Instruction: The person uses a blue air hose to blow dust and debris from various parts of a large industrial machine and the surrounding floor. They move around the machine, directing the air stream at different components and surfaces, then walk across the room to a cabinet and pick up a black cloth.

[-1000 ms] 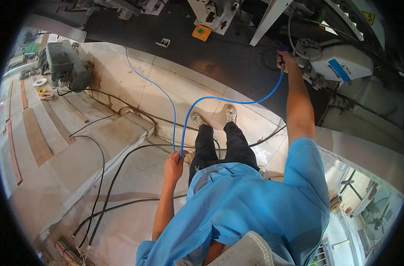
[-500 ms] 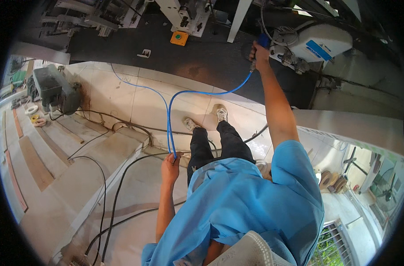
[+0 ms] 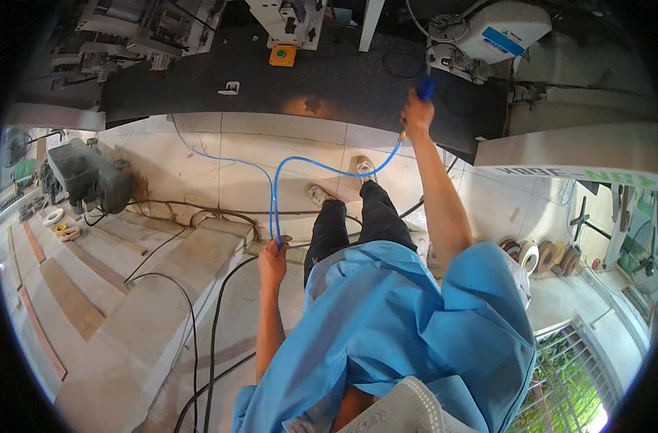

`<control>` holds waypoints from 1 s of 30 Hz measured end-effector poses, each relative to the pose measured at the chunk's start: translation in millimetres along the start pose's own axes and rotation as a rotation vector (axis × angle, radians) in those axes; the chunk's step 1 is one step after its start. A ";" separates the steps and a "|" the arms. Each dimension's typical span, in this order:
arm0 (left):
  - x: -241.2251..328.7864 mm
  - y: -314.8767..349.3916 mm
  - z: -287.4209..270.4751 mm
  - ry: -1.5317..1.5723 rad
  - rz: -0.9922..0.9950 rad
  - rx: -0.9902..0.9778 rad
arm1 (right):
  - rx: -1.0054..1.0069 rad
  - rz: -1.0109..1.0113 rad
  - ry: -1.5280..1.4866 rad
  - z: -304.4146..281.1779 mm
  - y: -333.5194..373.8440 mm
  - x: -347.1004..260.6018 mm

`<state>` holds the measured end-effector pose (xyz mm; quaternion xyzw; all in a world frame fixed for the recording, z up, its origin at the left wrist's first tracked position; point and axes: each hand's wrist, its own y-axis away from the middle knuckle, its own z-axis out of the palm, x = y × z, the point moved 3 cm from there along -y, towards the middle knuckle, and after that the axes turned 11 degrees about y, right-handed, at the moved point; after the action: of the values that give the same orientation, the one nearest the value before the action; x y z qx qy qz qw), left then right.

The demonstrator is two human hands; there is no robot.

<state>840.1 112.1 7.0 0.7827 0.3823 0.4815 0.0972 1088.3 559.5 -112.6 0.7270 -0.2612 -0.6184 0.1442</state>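
My right hand (image 3: 418, 114) is wrapped round the handle of a blue air blow gun (image 3: 426, 88). Its thin nozzle points away from me, toward the fittings under a white rounded machine housing (image 3: 508, 35). From the gun's lower end a blue air hose (image 3: 329, 167) curves left over the floor and down to my left hand (image 3: 273, 264). There my fingers are closed round the hose, low beside my left leg. A second stretch of the hose runs from that hand up to the machine's edge at the left.
A dark machine bed (image 3: 257, 94) spans the far side, carrying a yellow box with a green button (image 3: 282, 55). Black cables (image 3: 215, 335) lie across the floor to my left. A grey motor-like unit (image 3: 91, 173) stands far left. Several tape rolls (image 3: 529, 257) sit at the right.
My right hand has drawn the air blow gun back toward me, away from the white housing. My left hand stays nearly in place on the hose. The view has shifted slightly.
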 end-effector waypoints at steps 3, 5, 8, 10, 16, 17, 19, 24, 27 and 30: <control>-21.4 -7.4 -20.9 0.045 0.039 0.039 | 0.011 0.231 -0.242 -34.4 62.6 57.6; -36.8 -7.7 -40.1 0.042 0.050 0.063 | -0.130 0.456 -0.240 -29.9 97.1 90.7; -54.4 -9.6 -66.8 -0.033 0.042 0.098 | -0.390 0.472 0.003 8.7 126.5 120.1; -62.4 -8.1 -83.7 -0.113 0.014 0.150 | -0.319 0.177 0.247 49.1 113.2 113.4; -76.2 8.2 -114.1 0.016 0.040 0.213 | -0.202 0.002 0.320 152.5 42.7 15.5; -77.5 12.2 -115.7 0.044 0.086 0.229 | -0.159 -0.017 0.400 160.2 35.7 -2.8; -84.4 18.8 -114.5 0.062 0.012 0.245 | -0.121 -0.055 0.504 170.2 21.1 -29.4; -84.4 18.6 -106.2 -0.038 -0.007 0.195 | -0.320 -0.028 0.531 183.9 -41.9 -59.3; -73.0 7.0 -108.2 0.028 0.003 0.160 | -0.486 -0.072 0.491 199.2 -70.9 -61.5; -56.3 -10.8 -117.4 0.055 0.010 0.132 | -0.415 -0.052 0.607 218.3 -90.0 -60.7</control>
<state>723.8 55.2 23.8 0.7759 0.4117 0.4769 0.0325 887.6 692.1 -152.7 0.8391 -0.0567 -0.4176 0.3438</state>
